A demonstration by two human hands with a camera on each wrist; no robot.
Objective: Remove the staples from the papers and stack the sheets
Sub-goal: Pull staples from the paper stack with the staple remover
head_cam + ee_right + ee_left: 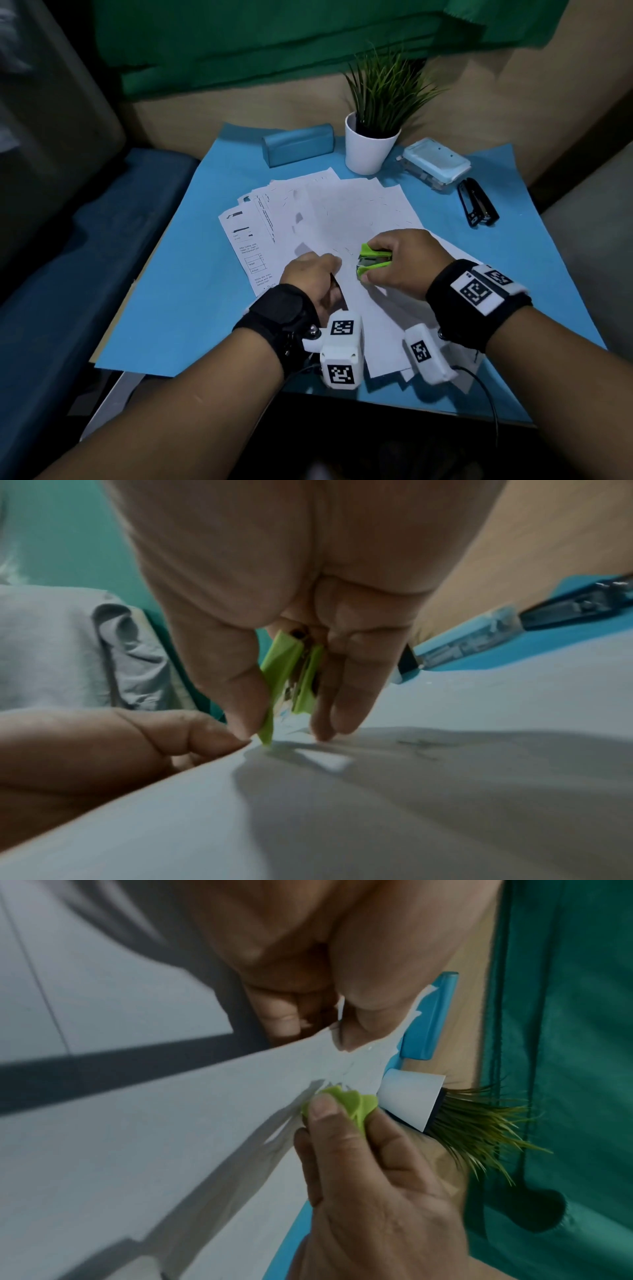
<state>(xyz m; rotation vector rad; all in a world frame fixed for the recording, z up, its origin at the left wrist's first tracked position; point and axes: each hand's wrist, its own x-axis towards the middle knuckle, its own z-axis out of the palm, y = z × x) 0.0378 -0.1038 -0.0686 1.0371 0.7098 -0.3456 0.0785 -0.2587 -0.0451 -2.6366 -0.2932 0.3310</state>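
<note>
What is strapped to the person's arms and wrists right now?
Both forearms are bare, without sleeves. Each wrist carries a wide black fabric strap: left wrist strap, right wrist strap. A white box-shaped camera housing with black-and-white square markers hangs under each wrist: left, right. A thin black cable trails from the right housing.

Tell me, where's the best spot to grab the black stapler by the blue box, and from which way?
Probably around the middle of its long body, coming straight down from above. The black stapler lies flat on the blue mat, apart from the papers, with its arms spread at the near end. Fingers on its two long sides could pinch them together. The light blue box crowds its far end.
</note>
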